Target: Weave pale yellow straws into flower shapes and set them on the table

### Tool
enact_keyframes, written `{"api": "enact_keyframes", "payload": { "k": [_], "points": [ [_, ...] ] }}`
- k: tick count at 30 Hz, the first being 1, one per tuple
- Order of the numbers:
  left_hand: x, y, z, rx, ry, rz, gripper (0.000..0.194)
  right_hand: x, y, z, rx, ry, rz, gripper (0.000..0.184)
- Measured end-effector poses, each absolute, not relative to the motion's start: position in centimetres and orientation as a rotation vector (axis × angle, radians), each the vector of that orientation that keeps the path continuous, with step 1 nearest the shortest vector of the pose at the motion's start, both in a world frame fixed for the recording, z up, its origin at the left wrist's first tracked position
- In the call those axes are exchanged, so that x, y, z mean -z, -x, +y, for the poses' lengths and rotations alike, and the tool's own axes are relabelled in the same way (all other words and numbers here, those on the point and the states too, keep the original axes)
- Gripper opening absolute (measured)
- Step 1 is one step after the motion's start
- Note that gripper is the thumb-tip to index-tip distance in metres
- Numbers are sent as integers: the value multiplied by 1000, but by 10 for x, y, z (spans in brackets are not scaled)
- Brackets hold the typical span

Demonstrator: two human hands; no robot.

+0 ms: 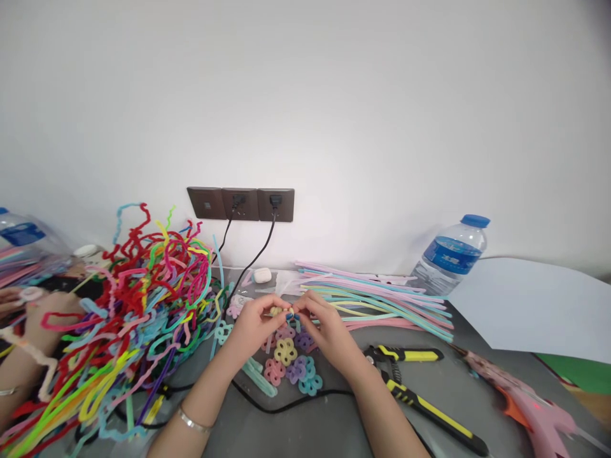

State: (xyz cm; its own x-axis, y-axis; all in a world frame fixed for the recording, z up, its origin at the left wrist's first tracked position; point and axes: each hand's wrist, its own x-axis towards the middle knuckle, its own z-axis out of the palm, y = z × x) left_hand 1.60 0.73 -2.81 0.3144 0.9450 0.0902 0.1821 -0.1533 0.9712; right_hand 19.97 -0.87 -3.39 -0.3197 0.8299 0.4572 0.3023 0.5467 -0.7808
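My left hand (pixel 258 327) and my right hand (pixel 326 326) meet over the middle of the grey table, fingertips pinched together. Between them is a small pale yellow piece of pipe cleaner (pixel 276 311), mostly covered by the fingers. Just below lie flowers made of looped pipe cleaners: a yellow flower (pixel 285 352), a pink flower (pixel 274 371), a purple flower (pixel 296 369) and a blue flower (pixel 310 383). A folded mint pipe cleaner bundle (pixel 260 378) rests under my left wrist.
A tangled pipe cleaner heap (pixel 157 305) fills the left, beside another person's hand (pixel 50 318). Straight pastel pipe cleaners (pixel 382 299) lie behind my right hand. Yellow-black pliers (pixel 424 407), a pink glue gun (pixel 529 401), a water bottle (pixel 451 254) and a black cable (pixel 286 407) are around.
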Motion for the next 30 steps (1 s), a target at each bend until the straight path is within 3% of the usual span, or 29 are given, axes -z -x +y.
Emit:
{"api": "enact_keyframes", "payload": {
  "k": [7, 16, 22, 27, 30],
  "points": [
    [27, -18, 8, -921, -1513, 1009, 15, 33, -199, -8, -791, 885, -1790, 11],
    [28, -14, 7, -993, -1305, 872, 36, 45, -191, -4, -1200, 831, -1437, 22],
    [29, -13, 11, -1138, -1264, 923, 21, 51, -194, 3, -1288, 912, -1198, 34],
    [29, -15, 12, -1258, -1508, 1020, 5, 50, -192, 1, -1289, 884, -1243, 30],
    [30, -16, 11, -1284, -1581, 1033, 7, 51, -190, -1, -1241, 847, -1354, 24]
  ]
}}
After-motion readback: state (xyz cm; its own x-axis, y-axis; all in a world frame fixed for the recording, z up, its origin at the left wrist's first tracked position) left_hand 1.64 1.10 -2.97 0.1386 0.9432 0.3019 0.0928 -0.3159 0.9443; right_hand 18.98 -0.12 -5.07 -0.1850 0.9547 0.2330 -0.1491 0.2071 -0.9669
